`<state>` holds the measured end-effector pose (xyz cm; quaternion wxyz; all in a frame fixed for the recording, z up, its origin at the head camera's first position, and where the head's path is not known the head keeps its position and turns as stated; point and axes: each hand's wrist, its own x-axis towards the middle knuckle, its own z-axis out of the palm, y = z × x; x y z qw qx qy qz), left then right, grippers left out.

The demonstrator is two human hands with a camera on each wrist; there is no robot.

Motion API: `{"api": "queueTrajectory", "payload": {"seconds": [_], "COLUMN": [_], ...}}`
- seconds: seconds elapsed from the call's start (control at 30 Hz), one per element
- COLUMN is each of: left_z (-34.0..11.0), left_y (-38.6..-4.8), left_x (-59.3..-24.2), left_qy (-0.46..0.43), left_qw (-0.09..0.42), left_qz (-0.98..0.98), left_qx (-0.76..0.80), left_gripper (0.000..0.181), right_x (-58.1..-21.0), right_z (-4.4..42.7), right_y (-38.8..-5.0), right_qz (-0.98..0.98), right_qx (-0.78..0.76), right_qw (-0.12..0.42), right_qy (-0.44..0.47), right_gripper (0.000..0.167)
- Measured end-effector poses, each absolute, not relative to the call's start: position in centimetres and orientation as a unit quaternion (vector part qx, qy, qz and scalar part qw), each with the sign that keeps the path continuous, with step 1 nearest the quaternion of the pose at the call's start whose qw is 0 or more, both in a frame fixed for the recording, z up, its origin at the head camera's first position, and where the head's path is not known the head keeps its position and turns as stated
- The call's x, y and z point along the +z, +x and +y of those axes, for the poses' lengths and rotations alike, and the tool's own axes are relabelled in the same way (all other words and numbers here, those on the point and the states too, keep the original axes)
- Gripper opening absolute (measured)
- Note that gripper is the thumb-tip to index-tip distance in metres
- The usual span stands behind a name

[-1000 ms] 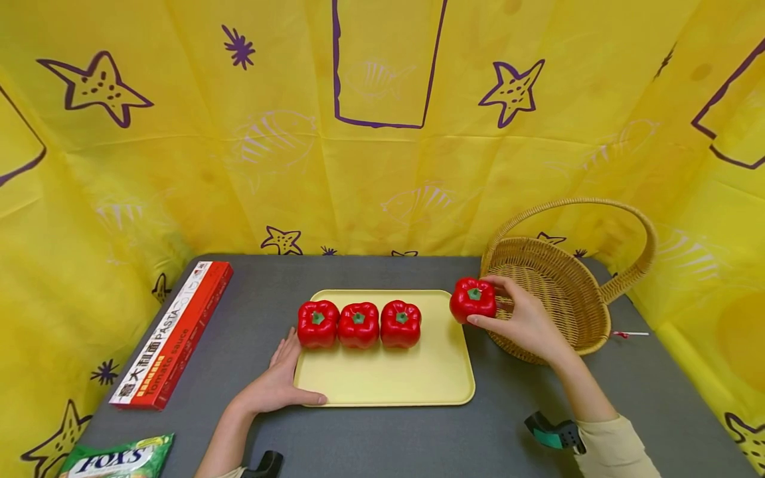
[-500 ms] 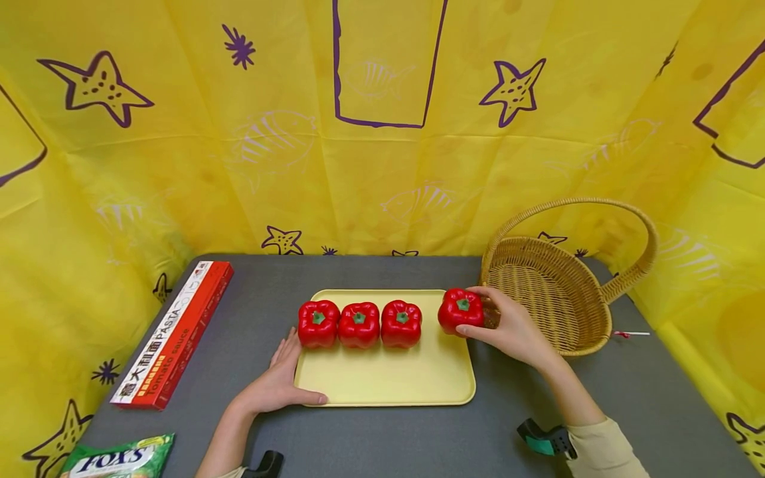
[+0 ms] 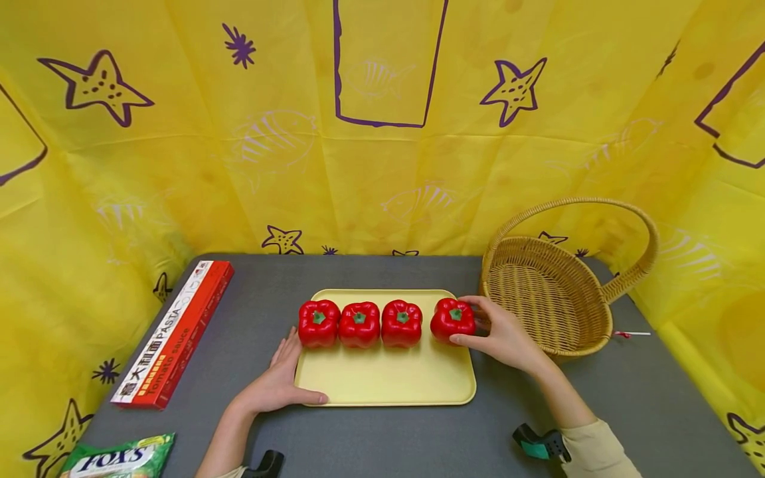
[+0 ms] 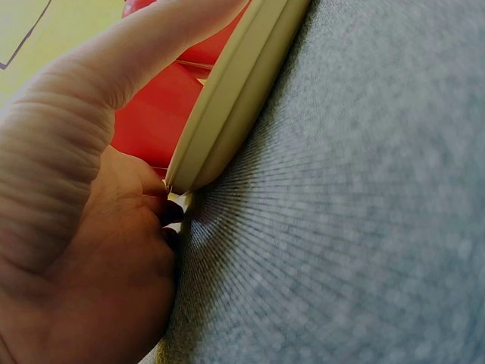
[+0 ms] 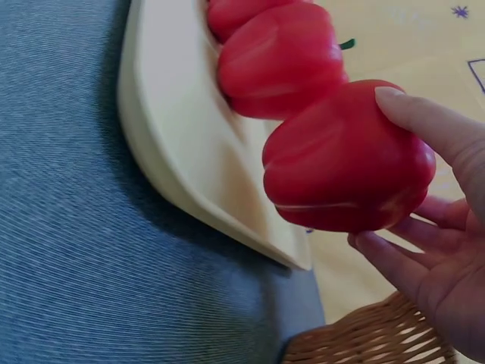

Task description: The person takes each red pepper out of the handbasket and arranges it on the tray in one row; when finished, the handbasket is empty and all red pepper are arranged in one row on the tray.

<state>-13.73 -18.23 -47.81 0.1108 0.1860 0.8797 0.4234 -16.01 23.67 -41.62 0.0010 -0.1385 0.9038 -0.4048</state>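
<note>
My right hand (image 3: pixel 505 337) holds a red bell pepper (image 3: pixel 452 323) with a green stem between thumb and fingers, over the right side of a pale yellow tray (image 3: pixel 385 380). In the right wrist view this pepper (image 5: pixel 345 163) appears raised above the tray floor. To its left, three more red bell peppers (image 3: pixel 401 325) stand in a row on the tray, close together; a gap separates them from the held one. My left hand (image 3: pixel 276 382) rests against the tray's left edge, fingers extended, thumb along the near-left rim. The left wrist view shows the thumb (image 4: pixel 129 57) across the tray's rim.
A wicker basket (image 3: pixel 540 299) with a tall handle stands to the right of the tray. Behind it lies a small lollipop (image 3: pixel 624 334). On the left are a red-and-white pasta box (image 3: pixel 173 335) and a green Fox's packet (image 3: pixel 119 458). Yellow printed cloth hangs around the grey table.
My right hand has carried the pepper leftward and down, from beside the basket to over the tray's right side, nearer the row. My left hand and the tray stay put.
</note>
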Motion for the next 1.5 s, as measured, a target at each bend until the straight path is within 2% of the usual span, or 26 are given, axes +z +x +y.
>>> {"api": "queueTrajectory", "payload": {"seconds": [0.33, 0.77, 1.03, 1.33, 1.5], "left_z": [-18.3, -18.3, -18.4, -18.3, -18.3], "left_y": [-13.6, -13.6, -13.6, -13.6, -13.7], "left_x": [-48.1, -48.0, -48.0, -48.0, -48.0], "left_qy": [0.178, 0.177, 0.181, 0.183, 0.178], "left_qw": [0.112, 0.115, 0.109, 0.106, 0.113], "left_qz": [0.879, 0.878, 0.878, 0.877, 0.878], "left_qx": [0.427, 0.430, 0.429, 0.431, 0.430], "left_gripper": [0.126, 0.125, 0.124, 0.122, 0.122], "right_x": [-42.6, -43.3, -43.2, -43.4, -43.3], "right_z": [23.1, 22.9, 23.1, 23.5, 23.5], "right_y": [-16.0, -16.1, -16.1, -16.4, -16.4], "right_qz": [0.892, 0.874, 0.863, 0.852, 0.858], "right_qx": [-0.428, -0.453, -0.470, -0.484, -0.473], "right_qw": [0.026, 0.030, 0.044, 0.061, 0.062], "right_qy": [-0.145, -0.172, -0.180, -0.189, -0.189], "right_gripper": [0.073, 0.073, 0.081, 0.077, 0.081]}}
